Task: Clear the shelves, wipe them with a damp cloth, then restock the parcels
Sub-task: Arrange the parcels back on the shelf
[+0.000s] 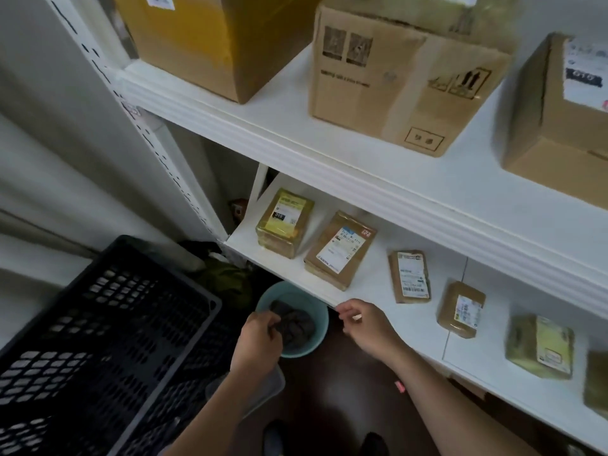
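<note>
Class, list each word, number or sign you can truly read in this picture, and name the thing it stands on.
"010": black tag on the yellow parcel, lower shelf.
"010", blurred: label of the right-hand box, upper shelf.
Handling pictograms, no words: middle box.
Printed line on the middle box and all other parcel labels: too blurred.

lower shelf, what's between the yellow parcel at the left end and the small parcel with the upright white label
One brown parcel with a white label lies between the yellow parcel and the small parcel on the lower shelf, apart from both, in the head view.
</note>
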The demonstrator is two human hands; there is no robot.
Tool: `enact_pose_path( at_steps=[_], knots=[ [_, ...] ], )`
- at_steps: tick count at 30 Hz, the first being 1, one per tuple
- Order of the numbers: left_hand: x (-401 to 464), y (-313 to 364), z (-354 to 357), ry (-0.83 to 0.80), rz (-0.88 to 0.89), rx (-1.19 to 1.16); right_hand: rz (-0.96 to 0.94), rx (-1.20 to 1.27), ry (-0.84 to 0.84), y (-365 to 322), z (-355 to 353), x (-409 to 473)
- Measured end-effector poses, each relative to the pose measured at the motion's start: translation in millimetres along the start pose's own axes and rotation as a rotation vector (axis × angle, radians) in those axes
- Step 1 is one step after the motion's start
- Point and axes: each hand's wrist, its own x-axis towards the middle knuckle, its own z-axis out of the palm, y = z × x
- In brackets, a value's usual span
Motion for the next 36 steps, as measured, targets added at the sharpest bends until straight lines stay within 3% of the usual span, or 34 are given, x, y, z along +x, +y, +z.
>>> enact_pose_path(
  at_steps=[10, 22, 30, 36],
  knots=[
    [53, -10, 61, -0.091, 0.002, 0.034, 0.154, -0.020, 0.128, 66, -6, 36],
    [84, 16, 111, -0.063, 0.031, 0.017, 0.180, -0.001, 0.109, 114, -31, 63],
    [126, 3, 89, 0.052, 0.004, -0.079, 0.359, 0.541, 0.192, 89, -6, 116],
    [181, -13, 74, 0.186, -0.052, -0.213, 0.473, 0.721, 0.167, 74, 27, 160]
  ],
)
